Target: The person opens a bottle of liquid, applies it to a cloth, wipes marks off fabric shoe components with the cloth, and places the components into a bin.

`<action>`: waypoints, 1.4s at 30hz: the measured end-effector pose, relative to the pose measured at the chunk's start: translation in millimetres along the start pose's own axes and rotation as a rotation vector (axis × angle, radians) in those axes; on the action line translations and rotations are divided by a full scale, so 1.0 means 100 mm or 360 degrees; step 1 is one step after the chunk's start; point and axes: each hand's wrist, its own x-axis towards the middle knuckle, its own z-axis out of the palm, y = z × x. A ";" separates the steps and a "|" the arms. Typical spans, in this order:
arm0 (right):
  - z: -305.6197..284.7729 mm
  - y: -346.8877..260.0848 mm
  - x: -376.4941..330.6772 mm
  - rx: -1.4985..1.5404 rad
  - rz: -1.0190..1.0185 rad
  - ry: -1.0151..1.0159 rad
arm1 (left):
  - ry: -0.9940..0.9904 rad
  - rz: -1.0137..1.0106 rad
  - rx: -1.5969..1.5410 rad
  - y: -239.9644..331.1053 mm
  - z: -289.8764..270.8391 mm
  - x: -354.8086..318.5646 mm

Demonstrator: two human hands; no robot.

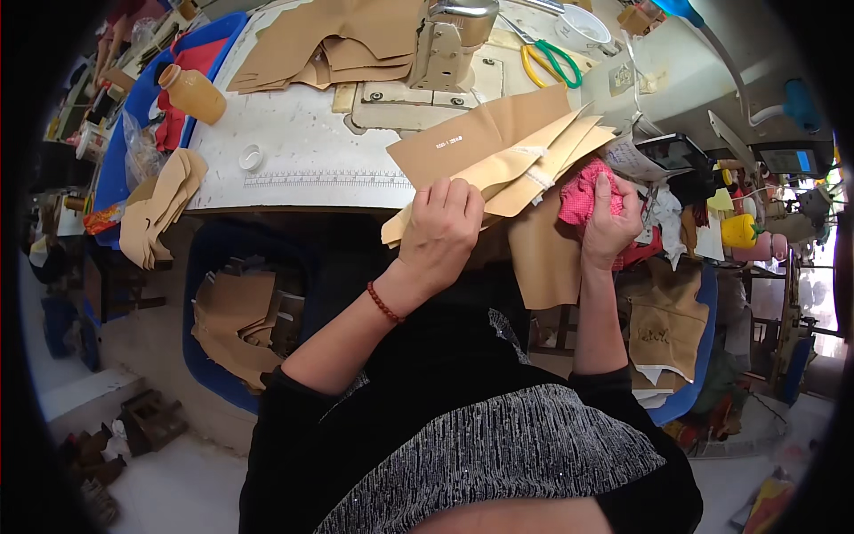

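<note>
My left hand (440, 222) is closed on the near edge of a fanned stack of tan leather pieces (480, 133), holding it at the front edge of the white table (294, 125). Pale undersides and some white edging show between the layers. To the right, my right hand (612, 218) has its fingers closed around a bunched pink checked cloth (580, 194). Below that cloth, another tan piece (543, 254) hangs down past the table edge. Behind the stack stands the sewing machine (449, 49).
Scissors (553, 64) with yellow and green handles lie beside a white bowl (583, 28). Left of the machine are more tan pieces (329, 44), an amber jar (194, 93) and a white cap (251, 158). Blue bins (200, 356) holding cut pieces flank my lap.
</note>
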 end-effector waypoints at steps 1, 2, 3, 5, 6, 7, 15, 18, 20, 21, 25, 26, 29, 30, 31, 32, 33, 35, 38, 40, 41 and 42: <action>0.00 0.00 0.00 0.0002 -0.0002 -0.0001 | 0.0003 -0.0024 -0.0044 0.01 0.01 -0.01; 0.00 0.00 0.00 0.0002 0.0001 0.0001 | 0.0005 -0.0048 -0.0087 0.02 0.03 -0.02; 0.00 0.01 0.00 0.0019 -0.0021 0.0004 | 0.0003 -0.0046 -0.0086 0.01 0.04 -0.02; 0.00 0.02 0.00 0.0036 -0.0044 0.0012 | 0.0211 0.0024 -0.0009 0.00 0.05 0.00; 0.00 0.04 0.00 0.0045 -0.0037 0.0009 | 0.0213 0.0029 -0.0010 0.00 0.03 0.02; -0.01 0.04 0.00 0.0053 -0.0031 0.0006 | 0.0071 -0.0048 -0.0092 -0.01 -0.01 0.04; 0.00 0.00 -0.03 0.0073 -0.0027 0.0051 | -0.0122 -0.0417 -0.0477 -0.79 0.03 0.48; -0.01 -0.01 -0.04 0.0059 -0.0001 0.0067 | -0.0307 -0.0486 -0.0571 -0.92 0.07 0.54; -0.02 0.00 -0.06 0.0108 0.0033 0.0033 | -0.0560 -0.0704 -0.0737 -0.90 0.08 0.57; -0.03 0.02 -0.07 0.0101 0.0032 0.0041 | -0.0559 -0.0725 -0.0706 -0.80 0.10 0.54; -0.03 0.09 -0.05 0.0103 0.0040 0.0033 | 0.0098 0.0293 -0.0037 -0.40 0.06 0.35; -0.03 0.08 -0.05 0.0105 0.0021 0.0048 | 0.0187 0.0512 0.0058 -0.27 0.00 0.29; 0.00 0.08 -0.05 0.0366 0.0244 0.0029 | 0.0239 0.0727 0.0101 -0.08 0.05 0.12; 0.02 0.03 -0.03 0.0377 0.0246 0.0005 | 0.0266 0.0707 0.0053 -0.07 0.08 0.09; 0.03 -0.03 -0.01 0.0291 0.0261 0.0007 | 0.0260 0.0679 0.0068 -0.08 0.09 0.09; 0.09 -0.10 -0.04 0.0227 0.0277 -0.0029 | 0.0198 0.0553 -0.0061 -0.12 0.07 0.04; 0.09 -0.03 -0.06 -0.0042 0.0047 -0.0022 | 0.0138 0.0419 -0.0175 -0.19 0.04 0.01; 0.06 0.06 -0.05 -0.0054 0.0101 -0.0021 | 0.0296 0.0076 -0.0268 -0.18 0.06 0.14; -0.05 0.09 -0.02 -0.0261 0.0045 0.0000 | 0.0231 -0.0282 -0.0308 -0.28 0.17 0.27; -0.12 0.25 0.01 -0.0366 -0.0163 -0.0030 | 0.0132 -0.0304 -0.0307 -0.35 0.17 0.29; -0.07 0.06 -0.02 -0.0186 0.0125 0.0061 | 0.0122 -0.0263 -0.0301 -0.34 0.19 0.29; -0.09 0.26 0.00 -0.0185 -0.0057 0.0017 | 0.0216 -0.0193 -0.0239 -0.29 0.22 0.24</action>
